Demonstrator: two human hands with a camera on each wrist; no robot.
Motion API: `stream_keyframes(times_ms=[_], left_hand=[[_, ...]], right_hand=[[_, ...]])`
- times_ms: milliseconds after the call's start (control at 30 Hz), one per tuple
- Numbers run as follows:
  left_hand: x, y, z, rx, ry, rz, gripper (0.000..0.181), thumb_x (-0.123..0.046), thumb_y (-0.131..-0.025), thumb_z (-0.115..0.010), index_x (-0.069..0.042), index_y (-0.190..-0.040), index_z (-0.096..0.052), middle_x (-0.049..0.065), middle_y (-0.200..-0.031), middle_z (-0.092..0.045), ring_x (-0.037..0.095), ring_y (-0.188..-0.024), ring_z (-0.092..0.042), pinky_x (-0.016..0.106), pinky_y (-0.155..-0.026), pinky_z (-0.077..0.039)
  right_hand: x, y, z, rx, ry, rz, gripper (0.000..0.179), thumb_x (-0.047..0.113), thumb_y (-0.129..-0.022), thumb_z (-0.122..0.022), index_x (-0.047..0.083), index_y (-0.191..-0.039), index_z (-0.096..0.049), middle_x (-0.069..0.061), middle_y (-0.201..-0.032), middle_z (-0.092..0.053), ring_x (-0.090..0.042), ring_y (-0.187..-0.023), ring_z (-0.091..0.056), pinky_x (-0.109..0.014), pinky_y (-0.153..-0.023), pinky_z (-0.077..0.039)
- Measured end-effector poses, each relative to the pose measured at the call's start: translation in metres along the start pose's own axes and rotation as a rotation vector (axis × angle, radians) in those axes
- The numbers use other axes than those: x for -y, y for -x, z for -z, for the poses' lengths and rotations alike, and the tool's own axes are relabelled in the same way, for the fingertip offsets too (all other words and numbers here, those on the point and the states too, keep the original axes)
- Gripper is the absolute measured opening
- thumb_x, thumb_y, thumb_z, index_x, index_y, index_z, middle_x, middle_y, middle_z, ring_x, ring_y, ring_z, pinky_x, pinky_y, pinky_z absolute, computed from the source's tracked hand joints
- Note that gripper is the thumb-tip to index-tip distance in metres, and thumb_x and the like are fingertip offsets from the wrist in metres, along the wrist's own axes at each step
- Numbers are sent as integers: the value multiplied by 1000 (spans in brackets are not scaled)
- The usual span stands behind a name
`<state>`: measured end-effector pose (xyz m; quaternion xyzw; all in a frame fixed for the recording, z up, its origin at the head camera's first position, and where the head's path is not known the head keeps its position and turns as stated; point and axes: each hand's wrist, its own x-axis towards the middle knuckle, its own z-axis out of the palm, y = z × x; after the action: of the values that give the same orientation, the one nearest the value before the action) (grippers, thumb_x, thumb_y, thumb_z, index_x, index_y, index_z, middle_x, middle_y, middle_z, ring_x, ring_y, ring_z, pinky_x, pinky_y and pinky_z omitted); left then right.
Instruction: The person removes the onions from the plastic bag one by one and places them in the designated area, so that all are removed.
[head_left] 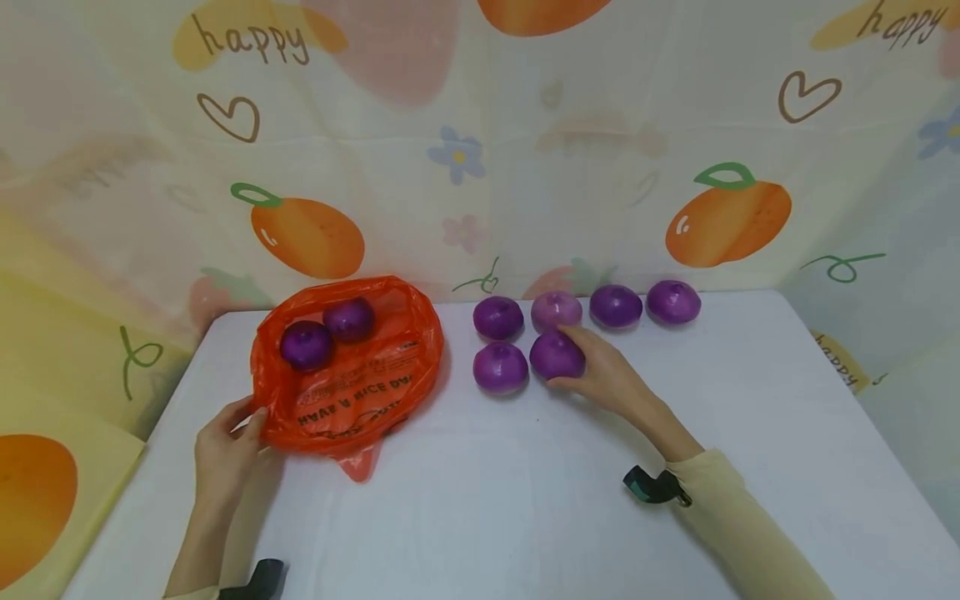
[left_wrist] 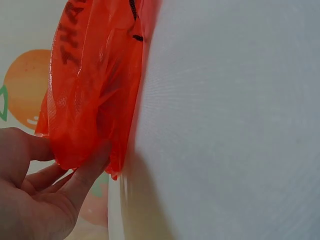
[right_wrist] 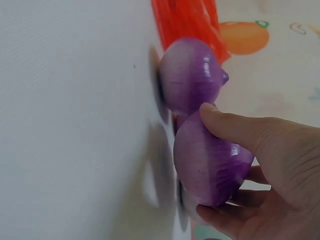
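Note:
An orange-red plastic bag (head_left: 352, 417) lies spread with its mouth up at the left, two purple onions (head_left: 307, 345) inside it. My left hand (head_left: 228, 454) holds the bag's near left rim; in the left wrist view, thumb and fingers (left_wrist: 90, 172) are on the folded plastic. My right hand (head_left: 611, 371) grips a purple onion (head_left: 557, 356) between thumb and fingers, as the right wrist view also shows, with the onion (right_wrist: 207, 160) under the thumb. Whether it is off the table cannot be told. Just left of it sits another onion (head_left: 501, 368).
Behind the gripped onion, several more onions (head_left: 616, 307) stand in a row along the back of the white table (head_left: 480, 517). A printed cloth (head_left: 525, 167) with fruit pictures hangs right behind the table's far edge. Dark straps with camera parts (head_left: 652, 485) sit at the wrists.

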<state>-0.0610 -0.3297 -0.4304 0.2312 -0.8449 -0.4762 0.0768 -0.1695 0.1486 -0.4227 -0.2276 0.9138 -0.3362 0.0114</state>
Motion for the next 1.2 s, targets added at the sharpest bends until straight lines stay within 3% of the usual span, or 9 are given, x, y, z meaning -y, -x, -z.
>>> stream_keyframes(times_ms=[533,867,967,1100,1200], left_hand=[[2,-2,-3,-13,-22,5,47,-24,-102,-49,2,-141,-49,26,-139,-51,-20,-74,-48,7,-64,-48],[6,1,-6,-22,-20,11,45,-23,-102,-50,3,-138,-52,27,-136,-53,-21,-71,-47,5,-63,-46],[6,2,-6,-20,-24,16,45,-24,-102,-50,3,-138,-51,26,-137,-53,-21,-72,-47,6,-62,-46],[5,1,-5,-14,-27,21,47,-26,-102,-49,2,-139,-51,26,-138,-52,-19,-75,-48,7,-63,-48],[3,1,-4,-10,-28,23,47,-28,-102,-49,1,-139,-51,25,-138,-52,-18,-76,-48,7,-64,-48]], right_hand=[[-12,6,-4,43,-34,3,89,29,-79,-82,-4,-147,-35,-24,-145,-44,-38,-133,-43,-51,-109,-35],[-2,4,4,26,-3,17,82,33,-82,-79,2,-147,-40,-19,-145,-46,-35,-135,-42,-51,-110,-34],[4,1,6,-13,35,31,74,32,-85,-77,1,-144,-45,-18,-144,-47,-35,-135,-42,-50,-110,-34],[16,-9,5,-150,93,53,63,28,-87,-75,-3,-137,-52,-21,-140,-52,-37,-131,-45,-50,-108,-36],[28,-19,1,-219,80,73,61,25,-86,-76,-5,-134,-54,-20,-138,-54,-36,-130,-47,-48,-108,-37]])
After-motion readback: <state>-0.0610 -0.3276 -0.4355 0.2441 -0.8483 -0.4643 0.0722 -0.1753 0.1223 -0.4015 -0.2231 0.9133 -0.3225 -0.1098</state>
